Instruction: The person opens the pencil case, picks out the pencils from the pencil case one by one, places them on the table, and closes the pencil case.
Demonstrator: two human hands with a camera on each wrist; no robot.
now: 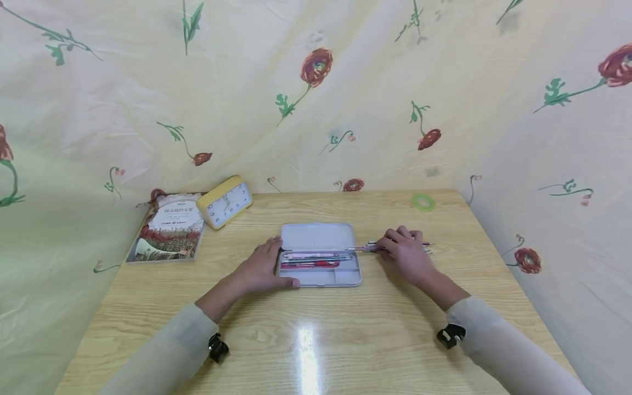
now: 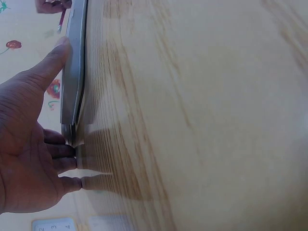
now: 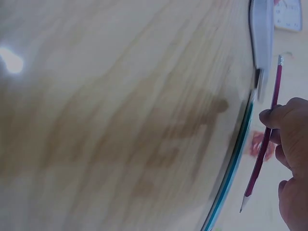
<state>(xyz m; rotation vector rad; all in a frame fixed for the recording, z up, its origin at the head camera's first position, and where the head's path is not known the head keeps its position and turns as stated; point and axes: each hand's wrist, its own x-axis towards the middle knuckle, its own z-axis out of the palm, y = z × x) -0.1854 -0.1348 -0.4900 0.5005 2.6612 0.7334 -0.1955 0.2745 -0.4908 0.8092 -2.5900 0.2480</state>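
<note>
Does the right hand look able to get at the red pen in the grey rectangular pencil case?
Probably yes: the lid is open and the red pen lies in view, though the right hand pinches a dark red pencil, which may hamper its grip.

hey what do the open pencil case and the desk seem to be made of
Pencil case: probably metal or plastic, I can't tell which; smooth, pale grey, thin-edged. Desk: wood or wood-look laminate, glossy, judging by the grain lines and bright reflection.
</note>
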